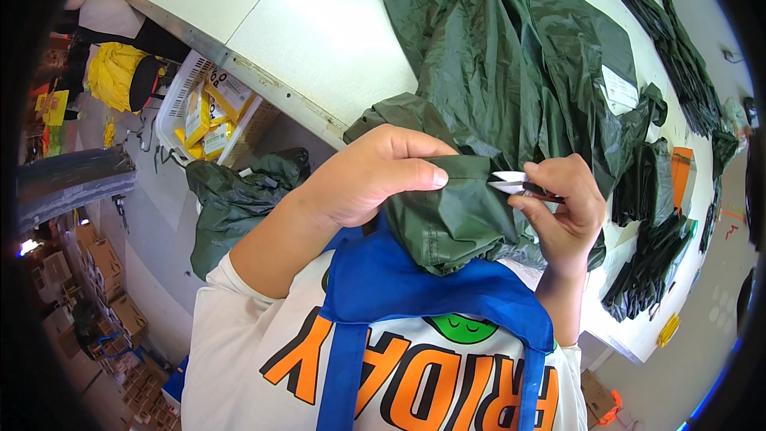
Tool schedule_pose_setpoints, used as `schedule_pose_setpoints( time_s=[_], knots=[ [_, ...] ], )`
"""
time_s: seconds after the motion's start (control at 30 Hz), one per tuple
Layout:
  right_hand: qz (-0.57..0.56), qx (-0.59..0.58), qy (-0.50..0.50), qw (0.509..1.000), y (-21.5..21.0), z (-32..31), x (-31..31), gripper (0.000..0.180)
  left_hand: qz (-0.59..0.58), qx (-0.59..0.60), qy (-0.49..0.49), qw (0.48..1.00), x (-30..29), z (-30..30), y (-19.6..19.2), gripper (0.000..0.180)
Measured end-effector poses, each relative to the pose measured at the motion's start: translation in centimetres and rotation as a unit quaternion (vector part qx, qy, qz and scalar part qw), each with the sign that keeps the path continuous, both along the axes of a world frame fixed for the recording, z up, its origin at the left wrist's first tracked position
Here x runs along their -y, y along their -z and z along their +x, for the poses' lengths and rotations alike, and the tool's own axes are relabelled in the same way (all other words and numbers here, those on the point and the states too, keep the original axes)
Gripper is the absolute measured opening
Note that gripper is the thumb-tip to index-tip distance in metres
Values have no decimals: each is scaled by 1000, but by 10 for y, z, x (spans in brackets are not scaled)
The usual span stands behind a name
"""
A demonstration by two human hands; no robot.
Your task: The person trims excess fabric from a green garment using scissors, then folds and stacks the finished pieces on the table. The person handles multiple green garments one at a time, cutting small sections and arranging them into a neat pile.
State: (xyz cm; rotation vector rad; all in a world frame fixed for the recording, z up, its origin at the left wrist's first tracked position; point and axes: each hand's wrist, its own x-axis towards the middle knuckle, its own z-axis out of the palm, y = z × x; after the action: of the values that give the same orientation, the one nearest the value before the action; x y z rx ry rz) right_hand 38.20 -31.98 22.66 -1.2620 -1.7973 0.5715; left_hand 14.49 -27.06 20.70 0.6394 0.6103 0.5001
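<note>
A dark green rain garment [479, 56] of thin shiny fabric spreads over the white table and hangs over its near edge toward my blue apron. My left hand [383, 172] pinches a folded, stitched part of it, thumb on top and fingers underneath. In my right hand [568, 199] is a pair of small thread snips [519, 183], blades pointing left. Their tips lie at the seam of the green fabric, just right of my left thumb. Whether the blades touch a thread is too small to see.
More green garments lie in heaps [650, 263] along the table's right side, near an orange piece [681, 179]. Left of the table stands a white basket [171, 116] with yellow packages. Green fabric [239, 199] hangs below it. Another person's arm shows at upper left, by yellow fabric.
</note>
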Motion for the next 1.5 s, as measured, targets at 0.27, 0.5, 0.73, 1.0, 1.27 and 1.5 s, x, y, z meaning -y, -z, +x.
schedule_pose_setpoints(
  time_s=[0.27, 0.5, 0.73, 1.0, 1.27, 1.5],
  knots=[
    [0, 44, -17, 999, -6, -2, -2, 32, 9, -8, 2, 1000, -1, 4, 0, 35],
    [9, 47, -44, 998, -4, -4, -8, 28, 21, -23, 5, 1000, 1, 4, 0, 34],
    [-199, -309, 55, 928, 29, 5, -3, 59, 202, -27, 85, 975, 3, -1, -2, 49],
    [-344, -253, -137, 894, 56, -11, -14, 54, 628, -306, -185, 691, 13, -11, 12, 28],
    [-97, -324, 26, 941, 82, -24, -40, 26, 711, -205, -88, 667, 35, 2, 4, 14],
    [-112, -210, -1, 971, 47, -64, -12, 30, 633, -429, -221, 606, 9, -11, 15, 17]
  ],
)
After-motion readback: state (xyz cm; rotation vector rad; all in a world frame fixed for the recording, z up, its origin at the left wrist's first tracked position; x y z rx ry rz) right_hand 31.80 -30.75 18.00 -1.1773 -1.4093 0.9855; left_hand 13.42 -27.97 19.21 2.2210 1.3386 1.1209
